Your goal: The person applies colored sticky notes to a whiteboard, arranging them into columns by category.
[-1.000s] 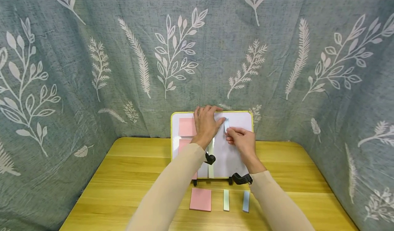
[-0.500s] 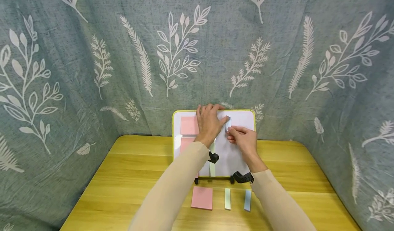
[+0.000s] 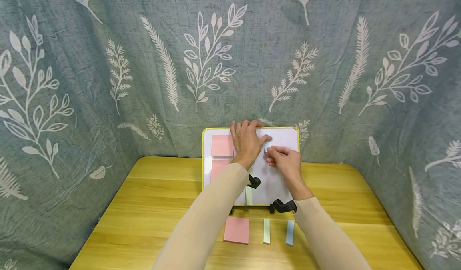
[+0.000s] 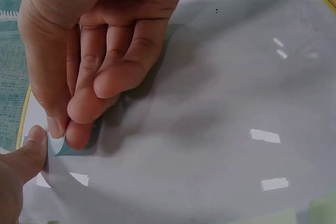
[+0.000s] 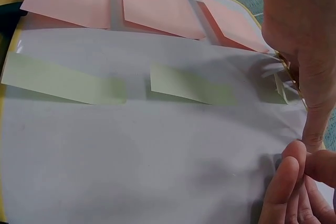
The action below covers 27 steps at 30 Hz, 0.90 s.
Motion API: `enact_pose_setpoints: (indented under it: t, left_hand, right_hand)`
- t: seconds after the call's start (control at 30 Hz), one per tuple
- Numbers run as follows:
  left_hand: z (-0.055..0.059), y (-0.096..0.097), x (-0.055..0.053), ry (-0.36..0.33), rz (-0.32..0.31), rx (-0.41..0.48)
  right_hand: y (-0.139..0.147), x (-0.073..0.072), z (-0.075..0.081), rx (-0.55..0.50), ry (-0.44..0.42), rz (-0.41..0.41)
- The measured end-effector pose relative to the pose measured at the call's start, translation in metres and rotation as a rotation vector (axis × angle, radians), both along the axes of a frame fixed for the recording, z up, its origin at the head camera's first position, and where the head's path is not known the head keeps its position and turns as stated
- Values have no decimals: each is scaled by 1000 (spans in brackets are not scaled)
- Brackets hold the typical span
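Observation:
A whiteboard with a yellow rim stands upright on the table. My left hand lies over its top edge, fingers bent over the rim. The left thumb presses the upper end of a blue sticky note strip on the board's face. My right hand pinches the strip's lower end between thumb and finger; in the left wrist view the strip curls up there. Pink sticky notes line the board's left side. Beside them runs a column of green strips, partly behind my left arm.
On the wooden table before the board lie a pink sticky note pad, a green strip pad and a blue strip pad. Black feet hold the board up. A leaf-patterned curtain surrounds the table.
My left thumb has slid a little to the right across the strip's upper end, and the left wrist has shifted right. My right hand keeps its pinch in nearly the same place.

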<state>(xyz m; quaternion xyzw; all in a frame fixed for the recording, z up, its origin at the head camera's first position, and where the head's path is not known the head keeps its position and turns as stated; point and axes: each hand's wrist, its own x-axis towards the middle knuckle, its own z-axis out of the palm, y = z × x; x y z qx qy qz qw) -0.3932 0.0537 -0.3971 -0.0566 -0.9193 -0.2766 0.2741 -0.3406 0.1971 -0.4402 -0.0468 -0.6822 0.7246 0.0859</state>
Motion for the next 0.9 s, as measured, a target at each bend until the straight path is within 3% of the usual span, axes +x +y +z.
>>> enact_pose_setpoints:
  t: [0.9]
  left_hand:
    - [10,2,0,-42,2,78]
  right_hand:
    - [4,1,-1,17,-1,2]
